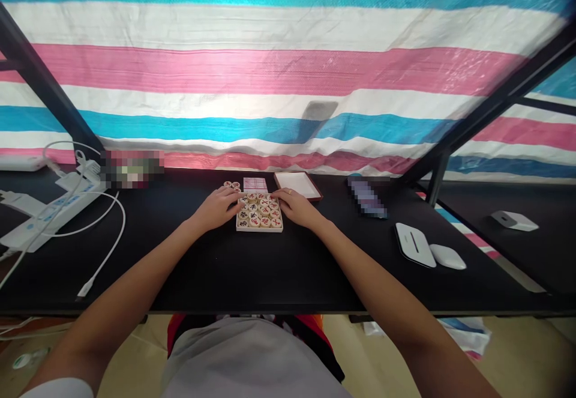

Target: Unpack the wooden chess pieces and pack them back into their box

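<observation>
Grey shirt [252, 362], lower centre. Mid-frame on the counter [270, 278]: open box [260, 229] of xiangqi pieces [265, 211]. My left hand [218, 208] lies at its upper-left corner, right hand [294, 206] at its upper-right, both loosely curled, probably steadying it; I can't tell whether either pinches a piece. Lid [298, 185] just beyond, likely there to leave me room.

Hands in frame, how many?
2: left hand at the box's left side, right hand at its upper right corner. Some fingers may be hidden.
</observation>
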### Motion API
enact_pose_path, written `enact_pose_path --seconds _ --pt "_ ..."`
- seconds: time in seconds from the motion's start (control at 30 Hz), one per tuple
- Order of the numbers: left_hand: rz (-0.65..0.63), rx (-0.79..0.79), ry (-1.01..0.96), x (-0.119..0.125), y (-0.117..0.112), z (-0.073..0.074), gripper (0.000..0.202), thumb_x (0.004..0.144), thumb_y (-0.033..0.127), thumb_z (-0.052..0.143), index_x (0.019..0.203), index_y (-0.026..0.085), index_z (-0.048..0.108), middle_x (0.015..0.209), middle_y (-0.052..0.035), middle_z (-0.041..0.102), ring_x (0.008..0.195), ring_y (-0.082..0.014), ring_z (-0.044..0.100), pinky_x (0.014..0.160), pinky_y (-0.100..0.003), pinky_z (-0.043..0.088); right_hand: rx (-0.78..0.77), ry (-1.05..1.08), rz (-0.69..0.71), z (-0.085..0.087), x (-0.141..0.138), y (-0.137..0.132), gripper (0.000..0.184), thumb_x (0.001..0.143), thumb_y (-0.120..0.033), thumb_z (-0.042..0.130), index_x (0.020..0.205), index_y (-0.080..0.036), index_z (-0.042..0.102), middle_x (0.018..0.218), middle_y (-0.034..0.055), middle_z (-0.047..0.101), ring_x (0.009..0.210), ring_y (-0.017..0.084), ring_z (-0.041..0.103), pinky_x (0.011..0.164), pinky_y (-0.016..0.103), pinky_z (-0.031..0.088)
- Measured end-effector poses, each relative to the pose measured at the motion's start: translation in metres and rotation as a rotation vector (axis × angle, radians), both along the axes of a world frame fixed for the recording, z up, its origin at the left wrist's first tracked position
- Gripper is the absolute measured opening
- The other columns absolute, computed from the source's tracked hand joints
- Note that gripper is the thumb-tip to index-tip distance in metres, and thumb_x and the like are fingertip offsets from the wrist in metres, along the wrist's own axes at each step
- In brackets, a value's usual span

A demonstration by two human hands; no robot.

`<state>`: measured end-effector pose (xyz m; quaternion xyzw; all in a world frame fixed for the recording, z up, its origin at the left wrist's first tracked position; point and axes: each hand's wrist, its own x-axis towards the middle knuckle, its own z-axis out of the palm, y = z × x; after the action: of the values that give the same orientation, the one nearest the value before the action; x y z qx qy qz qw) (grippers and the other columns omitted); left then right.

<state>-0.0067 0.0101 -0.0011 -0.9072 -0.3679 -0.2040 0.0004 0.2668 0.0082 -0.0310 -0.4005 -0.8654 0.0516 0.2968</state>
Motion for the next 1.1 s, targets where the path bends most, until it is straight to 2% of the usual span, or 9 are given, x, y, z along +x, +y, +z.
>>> enact_pose_path --seconds 0.07,0.13,0.27,0.43,0.57,0.8,0.97,1.1 --pt "-0.069 -0.029 0.031 0.006 -0.001 -0.004 0.046 0.096 0.044 0.033 0.127 0.018 0.055 0.126 -0.0078 0.058 0.121 -0.0225 0.047 0.105 -0.038 0.034 0.001 -0.005 -0.006 0.0 0.0 0.0 0.034 0.085 -0.008 0.041 0.111 -0.02 0.059 0.11 0.0102 0.062 0.103 0.023 0.058 0.092 0.043 0.048" --pt "-0.087 -0.07 0.08 0.012 -0.002 -0.009 0.051 0.096 0.047 0.029 0.133 0.018 0.049 0.136 -0.0077 0.051 0.13 -0.0246 0.038 0.109 -0.041 0.028 0.001 -0.005 -0.007 0.0 0.0 0.0 0.033 0.085 -0.008 0.041 0.111 -0.019 0.059 0.11 0.0104 0.062 0.103 0.023 0.058 0.093 0.043 0.048" --pt "-0.096 -0.082 0.125 0.017 -0.002 -0.016 0.055 0.096 0.049 0.025 0.138 0.018 0.044 0.142 -0.008 0.045 0.134 -0.0263 0.032 0.111 -0.042 0.022 0.005 -0.006 -0.009 0.0 -0.001 0.0 0.033 0.085 -0.008 0.041 0.111 -0.02 0.059 0.109 0.0103 0.062 0.102 0.023 0.058 0.093 0.043 0.048" --pt "-0.12 -0.051 0.085 0.015 -0.004 -0.01 0.051 0.096 0.048 0.03 0.13 0.019 0.052 0.131 -0.0088 0.053 0.124 -0.0255 0.041 0.107 -0.042 0.027 -0.005 -0.003 -0.006 0.001 -0.001 -0.001 0.034 0.085 -0.008 0.041 0.111 -0.02 0.059 0.11 0.0106 0.062 0.103 0.023 0.058 0.093 0.044 0.048" --pt "-0.141 -0.066 0.028 0.013 -0.006 -0.005 0.042 0.096 0.042 0.033 0.116 0.02 0.062 0.115 -0.0076 0.06 0.112 -0.0223 0.049 0.102 -0.039 0.033 -0.018 -0.001 -0.018 0.003 -0.001 -0.002 0.035 0.085 -0.008 0.041 0.112 -0.022 0.06 0.11 0.0093 0.062 0.103 0.023 0.058 0.092 0.044 0.048" --pt "-0.07 -0.066 -0.053 0.013 -0.005 -0.006 0.03 0.093 0.031 0.04 0.094 0.02 0.068 0.106 -0.0056 0.064 0.102 -0.0197 0.055 0.094 -0.035 0.038 -0.014 -0.009 -0.023 0.0 0.0 -0.001 0.035 0.086 -0.009 0.041 0.112 -0.022 0.059 0.111 0.009 0.061 0.103 0.023 0.057 0.092 0.043 0.048" --pt "-0.025 -0.086 -0.073 0.015 -0.003 -0.011 0.023 0.088 0.029 0.047 0.096 0.021 0.067 0.107 -0.0038 0.067 0.102 -0.0201 0.056 0.092 -0.035 0.039 -0.025 -0.018 -0.032 0.001 -0.001 -0.001 0.033 0.086 -0.009 0.04 0.111 -0.019 0.059 0.11 0.0102 0.062 0.102 0.023 0.057 0.091 0.043 0.048" --pt "-0.02 -0.093 -0.083 0.015 -0.002 -0.01 0.021 0.086 0.032 0.051 0.093 0.021 0.067 0.1 -0.0037 0.068 0.099 -0.0207 0.056 0.092 -0.036 0.04 -0.022 -0.011 -0.029 0.002 -0.001 -0.002 0.034 0.085 -0.009 0.041 0.111 -0.021 0.059 0.11 0.0094 0.061 0.102 0.023 0.058 0.091 0.043 0.048"
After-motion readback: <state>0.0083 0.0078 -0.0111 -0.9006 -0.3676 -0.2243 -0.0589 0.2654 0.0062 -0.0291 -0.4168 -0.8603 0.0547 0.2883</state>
